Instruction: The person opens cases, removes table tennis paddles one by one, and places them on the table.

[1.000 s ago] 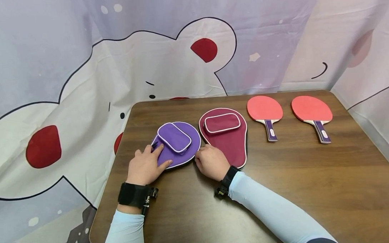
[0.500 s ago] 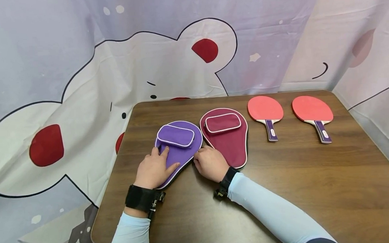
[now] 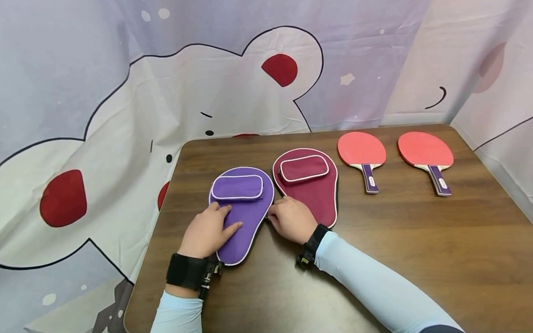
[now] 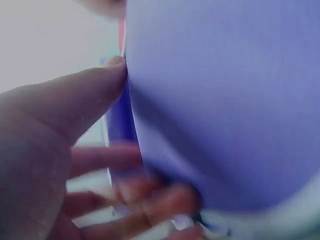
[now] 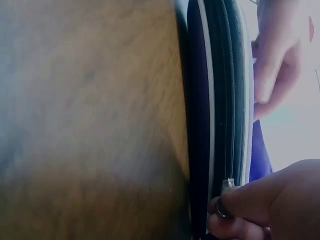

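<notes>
A purple table tennis paddle case (image 3: 246, 221) with white piping and a small front pocket (image 3: 237, 187) lies on the table. My left hand (image 3: 203, 231) rests on its left side, fingers spread. Purple fabric fills much of the left wrist view, where the thumb touches it and the other fingers are blurred. At the case's right edge, my right hand (image 3: 293, 220) pinches the ring of a zipper pull (image 5: 222, 208). The right wrist view shows the zipper (image 5: 229, 100) running along the dark side band, its teeth together above the slider.
A maroon paddle case (image 3: 313, 196) lies just right of the purple one, partly behind my right hand. Two red paddles (image 3: 361, 147) (image 3: 426, 148) with purple handles lie at the back right of the wooden table (image 3: 411, 259). A printed curtain (image 3: 180, 101) hangs behind.
The purple case has turned so that its narrow end points toward me, its pocket now nearly level. My left hand has shifted with it; my right hand stays at its right edge.
</notes>
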A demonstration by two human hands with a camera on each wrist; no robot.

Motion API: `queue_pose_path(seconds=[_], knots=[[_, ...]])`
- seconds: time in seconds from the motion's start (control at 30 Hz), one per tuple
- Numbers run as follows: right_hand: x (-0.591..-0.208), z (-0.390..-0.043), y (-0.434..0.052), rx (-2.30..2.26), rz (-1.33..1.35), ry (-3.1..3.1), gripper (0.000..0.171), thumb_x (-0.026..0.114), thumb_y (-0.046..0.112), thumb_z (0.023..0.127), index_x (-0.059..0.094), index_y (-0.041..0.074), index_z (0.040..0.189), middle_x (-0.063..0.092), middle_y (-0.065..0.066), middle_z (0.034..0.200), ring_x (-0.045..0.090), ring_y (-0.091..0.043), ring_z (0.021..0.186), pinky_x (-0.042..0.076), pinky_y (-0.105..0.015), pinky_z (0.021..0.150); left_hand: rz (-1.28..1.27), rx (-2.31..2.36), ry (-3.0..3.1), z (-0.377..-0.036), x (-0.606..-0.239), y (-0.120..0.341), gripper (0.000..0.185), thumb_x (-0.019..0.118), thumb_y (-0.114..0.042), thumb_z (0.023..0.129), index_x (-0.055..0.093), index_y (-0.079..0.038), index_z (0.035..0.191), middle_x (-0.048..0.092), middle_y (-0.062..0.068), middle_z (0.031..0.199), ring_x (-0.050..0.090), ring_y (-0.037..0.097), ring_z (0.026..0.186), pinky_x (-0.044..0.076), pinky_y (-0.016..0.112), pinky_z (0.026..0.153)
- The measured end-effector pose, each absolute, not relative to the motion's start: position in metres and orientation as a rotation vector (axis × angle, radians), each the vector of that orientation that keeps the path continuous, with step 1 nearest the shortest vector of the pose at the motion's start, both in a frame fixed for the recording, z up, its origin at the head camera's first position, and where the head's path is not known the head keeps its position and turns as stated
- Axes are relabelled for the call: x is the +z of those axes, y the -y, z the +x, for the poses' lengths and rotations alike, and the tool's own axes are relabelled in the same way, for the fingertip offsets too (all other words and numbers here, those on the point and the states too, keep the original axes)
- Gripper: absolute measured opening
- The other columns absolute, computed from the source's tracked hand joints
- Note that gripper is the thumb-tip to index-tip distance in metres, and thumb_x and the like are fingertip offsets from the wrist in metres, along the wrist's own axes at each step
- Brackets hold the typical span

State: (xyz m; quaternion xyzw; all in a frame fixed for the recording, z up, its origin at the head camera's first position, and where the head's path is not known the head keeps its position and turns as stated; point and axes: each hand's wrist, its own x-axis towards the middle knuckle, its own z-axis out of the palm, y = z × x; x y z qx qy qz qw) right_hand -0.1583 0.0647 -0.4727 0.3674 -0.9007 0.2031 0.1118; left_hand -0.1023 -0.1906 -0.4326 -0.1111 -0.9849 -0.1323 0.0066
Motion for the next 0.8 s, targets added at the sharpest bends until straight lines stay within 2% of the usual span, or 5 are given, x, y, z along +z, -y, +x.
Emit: queue_pose_path(seconds=[0.13,0.2,0.27,0.53,0.8], knots=[[-0.472,-0.160,-0.067,0.636,1.103,2.663,0.013,0.085,0.012,0.093,0.080,0.020,0.083,0.072,0.004,0.085,0.070,-0.026,0.086,0.058,-0.043,0.075,-0.596,-0.584,2.981,-0.106,-0.435,0.209,0.046,0.090,-0.029,0.095,0.079,-0.010,0.135,0.071,0.009,0.131,0.069,0.029,0.119,0.055,0.050,0.104],[-0.471,-0.161,-0.067,0.642,1.111,2.663,0.011,0.084,0.011,0.093,0.081,0.018,0.086,0.073,0.003,0.086,0.070,-0.026,0.087,0.058,-0.044,0.076,-0.725,-0.635,2.962,-0.109,-0.437,0.212,0.045,0.090,-0.028,0.095,0.079,-0.014,0.137,0.069,0.007,0.143,0.062,0.030,0.136,0.049,0.053,0.114],[-0.470,-0.163,-0.067,0.628,1.105,2.660,0.011,0.084,0.010,0.093,0.081,0.018,0.086,0.072,0.003,0.086,0.069,-0.026,0.087,0.057,-0.043,0.076,-0.791,-0.681,2.977,-0.111,-0.437,0.212,0.046,0.088,-0.029,0.097,0.077,-0.016,0.140,0.065,0.008,0.152,0.057,0.031,0.145,0.045,0.055,0.118],[-0.472,-0.165,-0.067,0.602,1.098,2.618,0.016,0.083,0.007,0.091,0.077,0.017,0.081,0.072,0.003,0.084,0.067,-0.026,0.084,0.055,-0.042,0.075,-0.667,-0.616,3.083,-0.118,-0.441,0.197,0.053,0.079,-0.040,0.104,0.069,-0.021,0.152,0.055,0.008,0.164,0.047,0.031,0.155,0.042,0.056,0.121],[-0.470,-0.165,-0.068,0.634,1.113,2.599,0.016,0.085,0.005,0.089,0.077,0.015,0.080,0.071,0.002,0.082,0.068,-0.027,0.083,0.055,-0.042,0.076,-0.572,-0.515,3.099,-0.123,-0.439,0.183,0.054,0.075,-0.044,0.106,0.067,-0.021,0.154,0.056,0.009,0.164,0.048,0.032,0.153,0.045,0.056,0.119]])
